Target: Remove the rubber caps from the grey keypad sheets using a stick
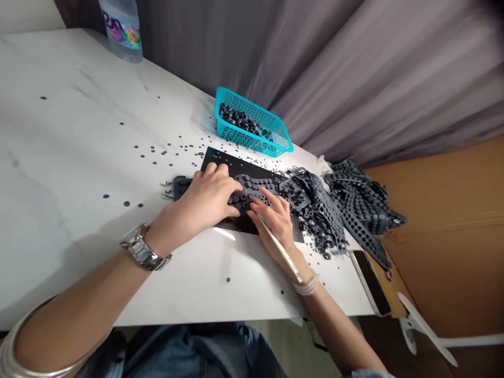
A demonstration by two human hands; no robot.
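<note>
A black mat point(244, 226) lies on the white table, with a dark perforated rubber piece point(255, 184) and small round black parts point(240, 199) on it. My left hand point(208, 197) rests over the mat's left part, thumb and fingers bent around the near edge of the small parts; what it grips is too small to make out. A white pen-like tool point(277, 244) lies in my right hand point(275, 220), whose fingertips touch the parts beside my left thumb. Left of my left hand sits a black object with thin prongs point(179, 187).
Behind the mat stands a turquoise basket point(252, 139) of small black pieces. Perforated black sheets point(318, 205) pile up at the right, near a phone point(370, 283). A bottle point(124, 34) stands at the back left. Small black discs point(126, 203) are scattered over the table point(59, 157).
</note>
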